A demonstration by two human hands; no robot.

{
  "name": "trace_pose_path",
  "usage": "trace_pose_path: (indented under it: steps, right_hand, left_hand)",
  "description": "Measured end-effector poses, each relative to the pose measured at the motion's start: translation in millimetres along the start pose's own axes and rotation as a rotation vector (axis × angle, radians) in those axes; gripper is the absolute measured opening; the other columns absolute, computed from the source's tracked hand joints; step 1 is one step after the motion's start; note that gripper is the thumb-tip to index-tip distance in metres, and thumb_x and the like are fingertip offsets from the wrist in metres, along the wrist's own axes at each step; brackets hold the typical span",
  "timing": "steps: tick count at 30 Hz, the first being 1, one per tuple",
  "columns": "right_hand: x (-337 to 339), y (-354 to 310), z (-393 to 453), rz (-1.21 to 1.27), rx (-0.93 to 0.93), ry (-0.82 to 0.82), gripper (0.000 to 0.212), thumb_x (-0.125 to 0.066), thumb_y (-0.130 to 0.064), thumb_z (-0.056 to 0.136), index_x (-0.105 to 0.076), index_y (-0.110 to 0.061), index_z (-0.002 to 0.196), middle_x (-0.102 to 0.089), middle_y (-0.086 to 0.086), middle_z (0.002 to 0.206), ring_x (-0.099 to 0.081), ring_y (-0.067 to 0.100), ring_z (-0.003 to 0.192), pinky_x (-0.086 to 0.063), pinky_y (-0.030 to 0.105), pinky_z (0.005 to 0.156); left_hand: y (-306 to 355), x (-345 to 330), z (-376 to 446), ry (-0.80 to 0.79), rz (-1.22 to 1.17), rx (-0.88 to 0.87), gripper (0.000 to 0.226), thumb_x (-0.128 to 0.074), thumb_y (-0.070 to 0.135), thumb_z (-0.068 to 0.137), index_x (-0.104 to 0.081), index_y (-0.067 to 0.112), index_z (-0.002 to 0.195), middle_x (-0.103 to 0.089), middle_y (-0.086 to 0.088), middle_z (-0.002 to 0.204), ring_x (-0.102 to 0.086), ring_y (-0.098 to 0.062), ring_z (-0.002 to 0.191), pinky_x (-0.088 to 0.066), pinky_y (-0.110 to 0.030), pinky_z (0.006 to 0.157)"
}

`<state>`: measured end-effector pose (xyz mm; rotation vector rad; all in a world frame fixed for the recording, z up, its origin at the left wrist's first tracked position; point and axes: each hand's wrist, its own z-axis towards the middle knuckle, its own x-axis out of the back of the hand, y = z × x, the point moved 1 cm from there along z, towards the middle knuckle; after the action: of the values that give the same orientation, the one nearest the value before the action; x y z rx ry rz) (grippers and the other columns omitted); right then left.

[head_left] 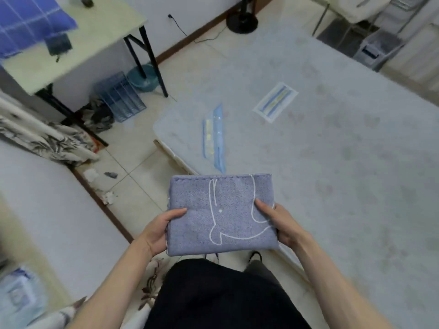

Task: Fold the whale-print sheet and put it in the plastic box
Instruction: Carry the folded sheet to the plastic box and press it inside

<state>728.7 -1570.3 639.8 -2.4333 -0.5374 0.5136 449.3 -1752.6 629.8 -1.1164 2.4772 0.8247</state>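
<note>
The mattress (332, 150) fills the right of the view, its near-left corner just beyond the hands; two smaller folded cloths lie on it, one (215, 138) near its left edge and one (275, 102) further in. The whale-print sheet (221, 213) is already folded into a thick rectangle and held in the air over the person's lap, off the mattress. The left hand (158, 230) grips its left edge, thumb on top and fingers underneath; the right hand (279, 225) grips the right edge the same way. A pale, blurred container (16, 295) at lower left may be the plastic box; I cannot tell. With only the near edges pinched, the far layers could sag and the fold spring open during the carry.
</note>
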Motion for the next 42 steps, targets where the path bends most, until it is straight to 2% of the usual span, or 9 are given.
trace_pose_path:
  steps: [6,10,14,21,26,30,34,39,42]
  right_hand:
    - [-75,-66,101,-0.025,-0.068,0.004,0.049,-0.075,-0.034,0.083,-0.068,0.001,0.117,-0.073,0.022,0.111,-0.075,0.032,0.091,-0.061,0.037,0.073]
    - [-116,-113,192,-0.021,-0.083,0.000,0.050,-0.075,-0.035,0.084,-0.067,-0.001,0.120,-0.073,0.022,0.113,-0.074,0.034,0.096,-0.061,0.039,0.074]
    - [-189,-179,293,-0.103,-0.120,-0.079,0.060,-0.084,-0.042,0.077,-0.068,-0.004,0.121,-0.072,0.020,0.116,-0.072,0.037,0.103,-0.061,0.041,0.078]
    - [-359,-323,428,-0.214,-0.140,-0.265,0.068,-0.088,-0.050,0.071,-0.069,-0.007,0.121,-0.073,0.016,0.117,-0.071,0.034,0.106,-0.060,0.040,0.081]
    - [-453,-404,534,-0.223,-0.105,-0.257,0.073,-0.089,-0.052,0.068,-0.069,-0.006,0.121,-0.074,0.015,0.116,-0.072,0.033,0.104,-0.060,0.038,0.079]
    - [-490,-451,613,-0.135,-0.108,-0.101,0.077,-0.086,-0.062,0.063,-0.071,-0.008,0.116,-0.076,0.013,0.109,-0.074,0.032,0.099,-0.060,0.044,0.085]
    - [-500,-495,648,0.124,-0.131,0.073,0.058,-0.080,-0.053,0.077,-0.072,-0.009,0.116,-0.076,0.014,0.108,-0.075,0.033,0.096,-0.061,0.038,0.073]
    - [-472,-550,643,0.354,-0.066,0.330,0.051,-0.074,-0.048,0.086,-0.071,-0.008,0.117,-0.075,0.014,0.110,-0.074,0.032,0.100,-0.061,0.037,0.076]
    - [-438,-576,643,0.449,-0.034,0.485,0.046,-0.071,-0.045,0.089,-0.071,-0.008,0.116,-0.077,0.009,0.107,-0.075,0.027,0.097,-0.060,0.035,0.077]
  left_hand:
    - [106,44,32,0.009,-0.123,-0.029,0.048,-0.067,0.035,0.096,-0.066,0.004,0.134,-0.063,-0.022,0.137,-0.064,-0.037,0.123,-0.059,-0.045,0.092]
    - [194,75,74,0.043,-0.120,-0.070,0.056,-0.070,0.040,0.091,-0.063,0.006,0.135,-0.066,-0.020,0.134,-0.068,-0.034,0.118,-0.061,-0.042,0.085]
    - [293,125,91,0.105,-0.146,-0.107,0.060,-0.089,0.045,0.075,-0.074,0.013,0.124,-0.066,-0.018,0.135,-0.065,-0.035,0.123,-0.060,-0.045,0.089]
    - [476,219,85,0.183,-0.251,-0.187,0.062,-0.084,0.047,0.081,-0.069,0.014,0.131,-0.060,-0.018,0.142,-0.059,-0.037,0.131,-0.051,-0.053,0.106]
    - [614,285,127,0.202,-0.229,-0.193,0.070,-0.085,0.049,0.079,-0.065,0.014,0.136,-0.060,-0.018,0.143,-0.058,-0.038,0.131,-0.049,-0.056,0.107]
    - [730,319,196,0.164,-0.155,-0.092,0.077,-0.085,0.049,0.078,-0.061,0.012,0.140,-0.060,-0.019,0.142,-0.058,-0.039,0.131,-0.043,-0.058,0.112]
    - [848,322,272,0.084,-0.005,0.051,0.064,-0.082,0.047,0.084,-0.066,0.012,0.135,-0.062,-0.019,0.140,-0.059,-0.039,0.130,-0.047,-0.058,0.108]
    - [971,241,366,0.062,0.440,0.080,0.077,-0.090,0.051,0.072,-0.065,0.009,0.131,-0.070,-0.017,0.127,-0.070,-0.038,0.115,-0.059,-0.052,0.092]
    - [1006,166,419,-0.014,0.653,0.049,0.073,-0.089,0.057,0.069,-0.071,0.012,0.123,-0.075,-0.013,0.119,-0.074,-0.033,0.107,-0.062,-0.043,0.083]
